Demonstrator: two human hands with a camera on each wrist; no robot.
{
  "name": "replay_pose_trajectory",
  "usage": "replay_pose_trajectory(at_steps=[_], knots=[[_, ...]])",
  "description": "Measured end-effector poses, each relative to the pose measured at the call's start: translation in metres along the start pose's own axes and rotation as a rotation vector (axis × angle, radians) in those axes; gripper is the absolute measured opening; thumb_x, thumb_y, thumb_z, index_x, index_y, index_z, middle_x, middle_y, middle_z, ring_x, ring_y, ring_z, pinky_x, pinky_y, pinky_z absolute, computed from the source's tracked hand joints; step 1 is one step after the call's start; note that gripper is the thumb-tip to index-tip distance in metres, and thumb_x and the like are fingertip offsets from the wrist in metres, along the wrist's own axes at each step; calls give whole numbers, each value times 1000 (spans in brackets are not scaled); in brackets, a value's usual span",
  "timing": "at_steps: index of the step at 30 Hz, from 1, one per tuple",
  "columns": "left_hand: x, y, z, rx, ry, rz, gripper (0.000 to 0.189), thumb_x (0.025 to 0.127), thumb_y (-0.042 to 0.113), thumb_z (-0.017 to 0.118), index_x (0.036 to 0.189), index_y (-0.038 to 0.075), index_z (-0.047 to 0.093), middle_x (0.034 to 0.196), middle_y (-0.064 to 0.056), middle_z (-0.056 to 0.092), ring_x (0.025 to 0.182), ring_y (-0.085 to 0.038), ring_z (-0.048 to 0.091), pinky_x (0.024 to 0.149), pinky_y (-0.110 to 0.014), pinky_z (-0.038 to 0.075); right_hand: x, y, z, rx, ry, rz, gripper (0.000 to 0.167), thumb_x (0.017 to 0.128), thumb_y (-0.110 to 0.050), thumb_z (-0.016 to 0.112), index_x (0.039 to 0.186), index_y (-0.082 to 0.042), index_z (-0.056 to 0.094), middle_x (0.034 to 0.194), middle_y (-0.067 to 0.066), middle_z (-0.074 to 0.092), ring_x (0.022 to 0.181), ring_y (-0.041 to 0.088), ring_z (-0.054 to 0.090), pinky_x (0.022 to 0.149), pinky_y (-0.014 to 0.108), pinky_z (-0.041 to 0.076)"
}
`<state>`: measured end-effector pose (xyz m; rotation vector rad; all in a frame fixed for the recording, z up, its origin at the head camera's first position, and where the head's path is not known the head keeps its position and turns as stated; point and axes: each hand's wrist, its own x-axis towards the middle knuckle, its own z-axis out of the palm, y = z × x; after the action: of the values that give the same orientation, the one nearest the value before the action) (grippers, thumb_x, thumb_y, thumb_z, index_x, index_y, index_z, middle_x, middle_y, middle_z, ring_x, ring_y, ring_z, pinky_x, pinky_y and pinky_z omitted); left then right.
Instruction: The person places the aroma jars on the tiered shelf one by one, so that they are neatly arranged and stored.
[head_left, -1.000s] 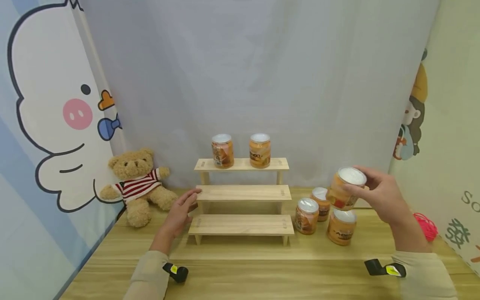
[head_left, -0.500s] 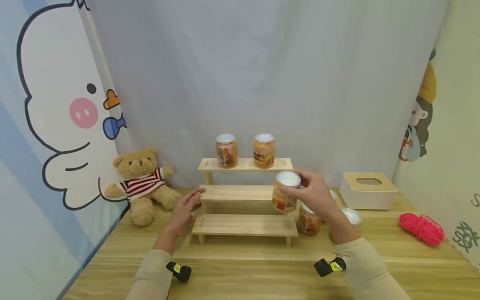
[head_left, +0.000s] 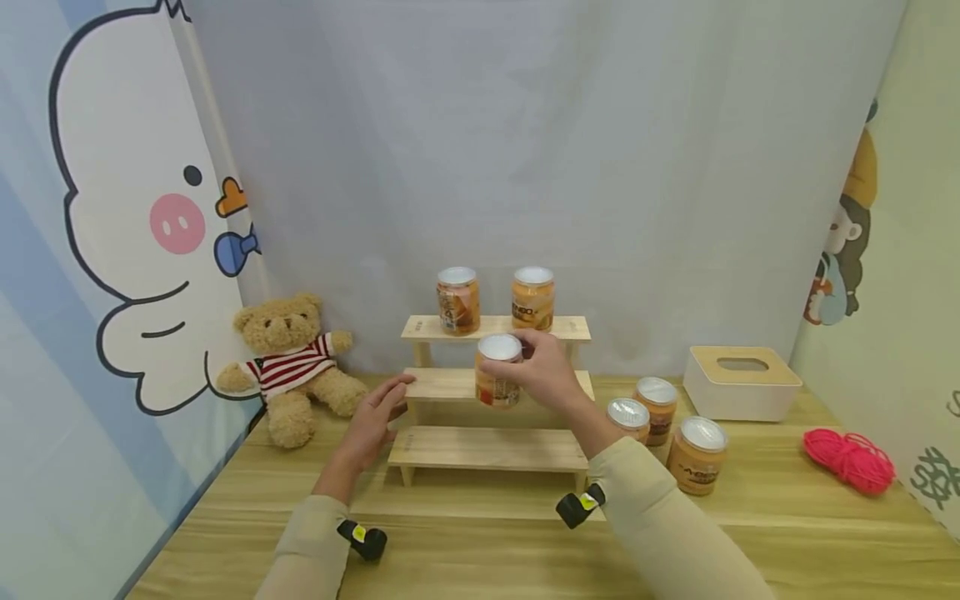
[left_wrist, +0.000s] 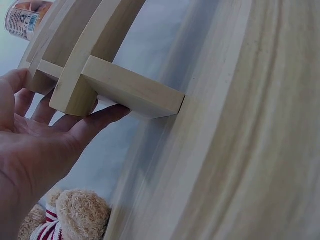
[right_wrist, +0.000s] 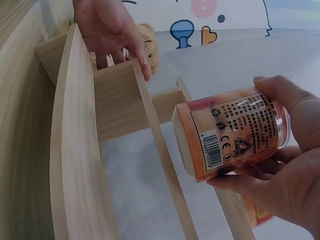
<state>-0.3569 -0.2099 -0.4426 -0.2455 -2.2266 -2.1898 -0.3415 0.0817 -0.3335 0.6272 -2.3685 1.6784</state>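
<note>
Right hand: the right hand (head_left: 551, 377) is wrapped round the held jar (head_left: 498, 394), thumb on the near side, fingers round the far side, spread only as wide as the jar.
Held jar: orange with a pale lid, roughly upright at the middle board (head_left: 444, 384); whether its base touches the wood is hard to tell.
Left hand: the left hand (head_left: 367, 425) grips the left end of the wooden rack (head_left: 487, 450), one digit over the middle board, other fingers beneath.
Top board: two similar jars (head_left: 459, 307) stand upright, apart from each other.
Right of the rack: three more jars (head_left: 698, 460) stand close together, one partly behind the right sleeve (head_left: 652, 500).
Farther right: a white box (head_left: 738, 396) with an oval slot, then pink yarn (head_left: 851, 462).
Left side: a teddy bear (head_left: 292, 367) in a striped shirt.
</note>
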Motion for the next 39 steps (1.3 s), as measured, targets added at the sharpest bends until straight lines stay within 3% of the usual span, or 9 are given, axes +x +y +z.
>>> replay_pose_trajectory(at_steps=[2,5,13,27,34,39], knots=[[0,0,-1,-1,-3,1,49,106,43,49,144,12,51,162,-3,25,142,-41,32,63,-27,40,5,-2,9,13,8,7,55,82,-25,85,126,1,64,113,14,67,101,27,65,82,41,54],[0,0,-2,-12,-10,7,48,106,42,49,144,12,51,162,-2,26,142,-41,32,52,-26,28,12,-4,21,18,16,1,51,81,-26,86,121,-1,67,110,12,68,97,25,66,80,40,54],[2,1,4,-19,-20,0,50,106,43,50,144,10,51,160,-3,30,141,-41,35,50,-26,27,24,0,40,-16,43,-15,56,80,-28,86,123,2,66,108,12,69,95,24,67,80,39,55],[3,-1,1,-23,-4,-7,50,105,43,51,143,10,51,160,-3,28,141,-41,33,65,-29,42,33,7,55,26,139,7,60,78,-32,88,123,-1,61,113,10,65,101,25,64,84,41,53],[5,-4,1,-19,8,-6,49,105,43,51,142,12,53,161,-5,28,140,-42,34,79,-38,47,18,9,42,53,127,85,81,76,-43,88,137,-4,52,126,9,58,116,26,58,92,46,49],[4,-3,-3,-9,0,-12,49,105,43,50,142,11,52,160,-6,29,141,-41,33,80,-40,46,0,10,21,53,140,99,83,77,-43,87,141,-6,50,130,10,56,121,26,55,92,47,50]])
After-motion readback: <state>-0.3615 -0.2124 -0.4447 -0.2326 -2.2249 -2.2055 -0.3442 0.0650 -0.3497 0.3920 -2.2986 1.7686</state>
